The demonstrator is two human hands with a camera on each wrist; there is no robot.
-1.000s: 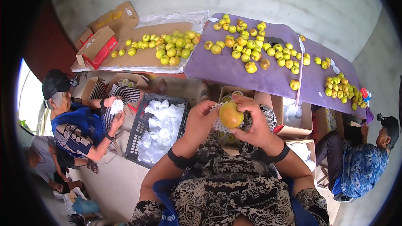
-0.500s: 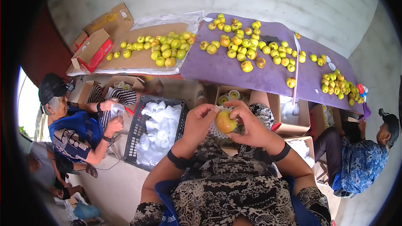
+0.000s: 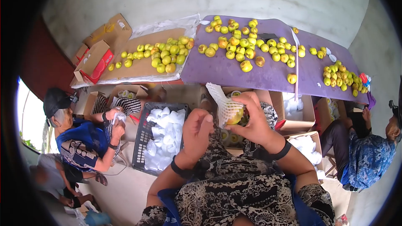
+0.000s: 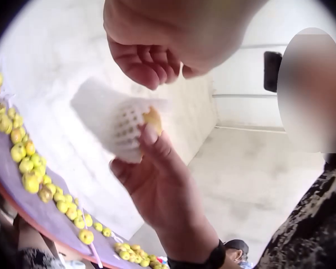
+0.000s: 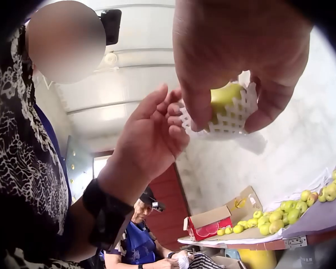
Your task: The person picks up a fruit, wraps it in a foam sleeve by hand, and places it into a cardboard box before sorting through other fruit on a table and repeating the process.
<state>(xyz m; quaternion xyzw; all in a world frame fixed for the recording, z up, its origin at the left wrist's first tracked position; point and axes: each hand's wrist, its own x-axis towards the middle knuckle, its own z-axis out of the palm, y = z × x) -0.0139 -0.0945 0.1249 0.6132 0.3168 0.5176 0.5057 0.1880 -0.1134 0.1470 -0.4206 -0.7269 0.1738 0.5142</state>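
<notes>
My right hand [image 3: 253, 119] pinches a yellow-green apple [image 3: 234, 117] between thumb and fingers. A white foam net sleeve [image 3: 220, 100] covers part of the apple, and its loose end sticks up and away to the left. In the right wrist view, the mesh [image 5: 229, 120] wraps the apple's lower side beneath the fingertips. Beside them my left hand [image 3: 196, 132] is held up with its fingers loosely bent and nothing in them. A gap separates it from the sleeve in the left wrist view, where the left hand [image 4: 168, 39] hangs above the wrapped fruit.
A black crate [image 3: 140, 142] of foam sleeves stands at left. Many apples lie on a purple-covered table [image 3: 201, 69] and a cardboard-covered one [image 3: 138, 71]. Boxes [image 3: 293, 124] stand below. One person [image 3: 79, 138] sits at left, another [image 3: 368, 155] at right.
Both hands were at the apple and sleeve earlier. Now the left hand has come away to the left, and the sleeve stands up over the apple in the right hand.
</notes>
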